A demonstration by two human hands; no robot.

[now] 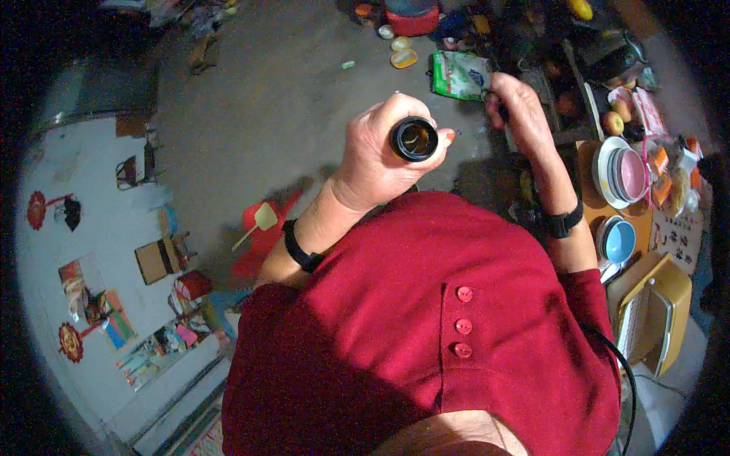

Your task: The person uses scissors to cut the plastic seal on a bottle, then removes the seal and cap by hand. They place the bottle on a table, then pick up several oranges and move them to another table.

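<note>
My left hand is wrapped around an open cylindrical container with a black rim. I look straight down into its mouth, where the inside is dark amber; its body is mostly hidden by the hand. To the right, my right hand is raised with its fingers curled. A small dark object shows at those fingers, too blurred to name. Just beyond that hand, a green and white plastic packet lies on the floor.
At right, nested bowls and a blue bowl stand on a brown surface, near a yellow-framed dish rack. A red plastic stool bears a pale fly swatter at left. Containers and a red bucket stand ahead.
</note>
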